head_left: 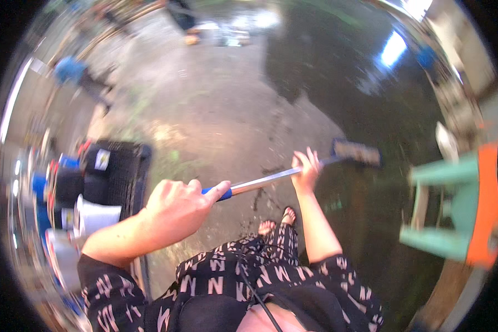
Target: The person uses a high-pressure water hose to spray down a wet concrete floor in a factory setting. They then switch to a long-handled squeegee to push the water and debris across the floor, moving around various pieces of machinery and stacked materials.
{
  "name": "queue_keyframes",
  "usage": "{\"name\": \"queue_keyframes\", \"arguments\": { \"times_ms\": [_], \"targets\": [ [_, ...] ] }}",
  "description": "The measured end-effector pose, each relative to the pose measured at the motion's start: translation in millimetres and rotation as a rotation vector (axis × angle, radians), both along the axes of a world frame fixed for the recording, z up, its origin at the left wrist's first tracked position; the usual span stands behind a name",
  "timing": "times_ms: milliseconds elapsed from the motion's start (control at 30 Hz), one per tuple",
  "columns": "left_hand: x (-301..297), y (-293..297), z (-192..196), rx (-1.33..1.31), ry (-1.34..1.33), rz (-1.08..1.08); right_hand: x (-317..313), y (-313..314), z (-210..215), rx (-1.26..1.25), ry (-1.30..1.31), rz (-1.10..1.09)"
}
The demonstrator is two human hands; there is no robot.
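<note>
A long-handled push broom (265, 180) slants across in front of me, its metal pole ending in a blue grip at the left. My left hand (181, 206) is closed around that blue grip, thumb along it. Farther down the pole, my right hand (307, 170) holds the shaft loosely, with some fingertips raised. The broom's wide head (357, 153), brownish with a dark edge and blurred, rests on or just above the wet floor to the right of my right hand. Its bristles cannot be made out clearly.
Dark wet floor (371, 105) spreads at the right, paler floor (216, 99) at the left. A green stool (442, 235) lies near an orange panel (487, 205). At left stands a black crate (130, 171) beside dark and white containers. A blurred person in blue (72, 71) is at the far left.
</note>
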State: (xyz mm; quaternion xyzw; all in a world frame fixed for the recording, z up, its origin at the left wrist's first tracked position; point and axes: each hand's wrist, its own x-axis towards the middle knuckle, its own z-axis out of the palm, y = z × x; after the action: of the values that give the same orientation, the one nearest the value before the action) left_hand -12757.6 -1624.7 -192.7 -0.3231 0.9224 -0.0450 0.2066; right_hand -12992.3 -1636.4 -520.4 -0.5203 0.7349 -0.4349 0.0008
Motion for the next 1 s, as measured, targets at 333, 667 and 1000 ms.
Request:
{"name": "queue_keyframes", "arguments": {
  "times_ms": [333, 667, 1000],
  "targets": [
    [-18, -143, 66, -0.194, -0.071, 0.292, 41, -200, 32, -0.097, -0.173, 0.164],
    [-91, -231, 5, -0.036, -0.169, 0.282, -34, -364, -12, 0.228, -0.221, 0.597],
    [-33, -279, 126, 0.031, -0.138, 0.107, 31, -275, 91, -0.008, -0.261, 0.21]
  ]
}}
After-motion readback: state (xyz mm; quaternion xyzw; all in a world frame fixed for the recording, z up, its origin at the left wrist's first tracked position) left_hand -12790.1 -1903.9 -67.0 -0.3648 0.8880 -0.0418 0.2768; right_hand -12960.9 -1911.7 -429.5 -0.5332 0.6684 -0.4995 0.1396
